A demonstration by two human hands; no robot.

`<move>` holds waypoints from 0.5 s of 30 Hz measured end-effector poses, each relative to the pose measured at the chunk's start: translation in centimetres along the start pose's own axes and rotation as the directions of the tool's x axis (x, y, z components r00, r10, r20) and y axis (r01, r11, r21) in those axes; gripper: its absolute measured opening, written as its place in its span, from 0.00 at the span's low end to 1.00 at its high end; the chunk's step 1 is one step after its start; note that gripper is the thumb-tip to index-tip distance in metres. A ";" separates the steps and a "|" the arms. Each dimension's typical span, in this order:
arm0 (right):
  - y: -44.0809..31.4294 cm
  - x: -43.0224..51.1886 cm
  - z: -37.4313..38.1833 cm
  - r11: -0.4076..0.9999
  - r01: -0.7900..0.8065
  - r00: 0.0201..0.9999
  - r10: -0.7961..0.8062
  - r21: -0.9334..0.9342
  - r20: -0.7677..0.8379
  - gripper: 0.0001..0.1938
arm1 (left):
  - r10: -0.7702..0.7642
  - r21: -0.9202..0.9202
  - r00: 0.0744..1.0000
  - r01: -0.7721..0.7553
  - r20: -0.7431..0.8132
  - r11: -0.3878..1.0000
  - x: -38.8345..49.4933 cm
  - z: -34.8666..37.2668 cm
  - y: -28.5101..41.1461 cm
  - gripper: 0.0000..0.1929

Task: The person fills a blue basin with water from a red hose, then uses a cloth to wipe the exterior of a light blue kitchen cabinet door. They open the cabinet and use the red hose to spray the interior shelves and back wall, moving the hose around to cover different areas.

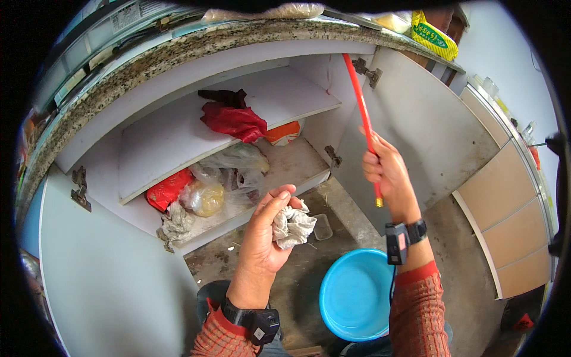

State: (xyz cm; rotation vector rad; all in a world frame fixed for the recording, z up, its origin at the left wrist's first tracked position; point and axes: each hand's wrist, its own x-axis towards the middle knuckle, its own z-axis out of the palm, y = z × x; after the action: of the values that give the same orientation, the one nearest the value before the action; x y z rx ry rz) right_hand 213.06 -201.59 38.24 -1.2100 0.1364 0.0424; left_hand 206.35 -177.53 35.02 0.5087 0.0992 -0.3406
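Note:
A crumpled whitish cloth (294, 225) is bunched in my left hand (263, 236), held in front of the open cabinet. My right hand (387, 172) grips a red rod (357, 91) with a gold-coloured end below the fist. Its upper end reaches the cabinet's top right corner, near the door hinge. On the upper shelf (285, 93) lies a dark red cloth (234, 120), partly over the front edge, with a darker piece (225, 97) behind it. Clear plastic bags (236, 163), a red bag (169, 189) and a greyish rag (178, 223) fill the lower level's left part.
Two cabinet doors stand open, the left door (111, 276) and the right door (415, 125). A blue plastic basin (354, 294) rests on the floor below my right forearm. A small clear container (323, 226) lies by the cabinet base. Above runs a speckled stone countertop edge (214, 38).

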 end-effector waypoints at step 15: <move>3.0 10.0 16.0 0.920 0.050 0.866 0.153 -0.388 0.475 0.20 | 0.099 -0.146 0.994 -0.106 -0.054 0.984 0.3 -1.9 3.8 0.08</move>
State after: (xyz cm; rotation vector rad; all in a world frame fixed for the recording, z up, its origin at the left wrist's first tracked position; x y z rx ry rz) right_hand 224.00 -186.01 39.74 -1.5552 -0.3111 0.4491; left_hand 207.89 -173.56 35.04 0.3725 0.1416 -0.2187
